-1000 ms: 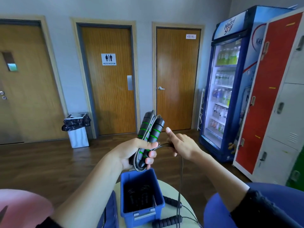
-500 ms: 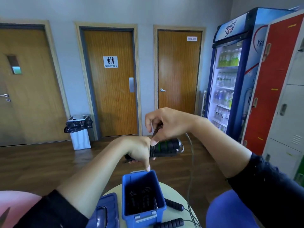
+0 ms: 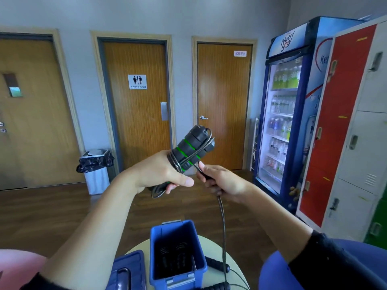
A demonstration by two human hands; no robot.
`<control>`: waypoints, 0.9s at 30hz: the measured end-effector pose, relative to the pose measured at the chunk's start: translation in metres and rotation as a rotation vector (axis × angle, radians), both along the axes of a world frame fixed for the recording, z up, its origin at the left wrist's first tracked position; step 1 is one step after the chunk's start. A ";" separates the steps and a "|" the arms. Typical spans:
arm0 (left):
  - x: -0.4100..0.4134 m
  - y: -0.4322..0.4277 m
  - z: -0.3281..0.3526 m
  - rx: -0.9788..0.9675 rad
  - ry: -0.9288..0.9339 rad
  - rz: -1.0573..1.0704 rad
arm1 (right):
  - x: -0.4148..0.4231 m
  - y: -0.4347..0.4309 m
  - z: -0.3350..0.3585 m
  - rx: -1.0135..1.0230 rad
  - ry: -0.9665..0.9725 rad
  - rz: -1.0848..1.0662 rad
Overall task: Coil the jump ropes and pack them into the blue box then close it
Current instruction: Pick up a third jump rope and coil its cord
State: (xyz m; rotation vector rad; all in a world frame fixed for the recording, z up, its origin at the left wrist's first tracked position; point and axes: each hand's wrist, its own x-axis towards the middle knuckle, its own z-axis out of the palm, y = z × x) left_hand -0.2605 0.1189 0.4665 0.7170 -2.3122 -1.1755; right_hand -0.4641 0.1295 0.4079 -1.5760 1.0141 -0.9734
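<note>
The rope should be light. The foam handles [image 3: 191, 149] give grip, but the thin cord [image 3: 223, 227] looks springy and slick, so I judge the loops will spring loose unless clamped. The best hold is round both handles at their lower end, over the wraps. My left hand [image 3: 161, 174] does that at mid-view, fingers curled round handles and loops, thumb pressed across, with the bundle tilted toward 1 o'clock. My right hand [image 3: 224, 183], just at its 3 o'clock, pinches the cord in a closed fist. The slack drops toward 6 o'clock beside the box [image 3: 186, 223], which stands open. The handles are black with green rings, the cord dark grey.
</note>
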 end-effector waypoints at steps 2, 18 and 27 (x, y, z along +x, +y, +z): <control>-0.006 -0.003 -0.006 0.022 0.057 0.047 | 0.007 0.008 0.000 0.024 0.009 -0.067; -0.044 -0.026 -0.023 -0.091 -0.559 0.679 | -0.005 0.050 0.044 -0.552 1.078 -0.541; -0.031 -0.002 -0.011 -0.245 -0.583 -0.066 | -0.018 0.005 0.081 -0.482 0.516 0.078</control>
